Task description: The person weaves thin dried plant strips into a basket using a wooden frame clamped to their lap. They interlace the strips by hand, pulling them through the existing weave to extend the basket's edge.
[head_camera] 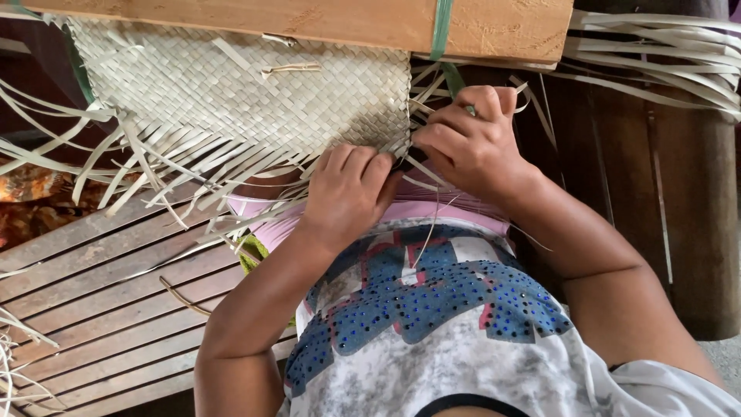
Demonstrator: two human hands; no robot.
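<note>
Slatted wooden flooring [100,309] runs under the person, whose patterned shirt [432,309] fills the near view. Just beyond it, the left hand [351,189] presses curled fingers on the woven mat's [231,93] lower corner, while the right hand [471,143] pinches a loose strip [455,81] beside that edge. Weaving at the corner looks mid-step; tucking calls for a firm hold. Farther off, a plank [324,19] weighs the mat down.

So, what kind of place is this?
Probably a home or village weaving spot: a half-woven mat under a wooden plank, loose pale strips, and a slatted wooden floor.
</note>
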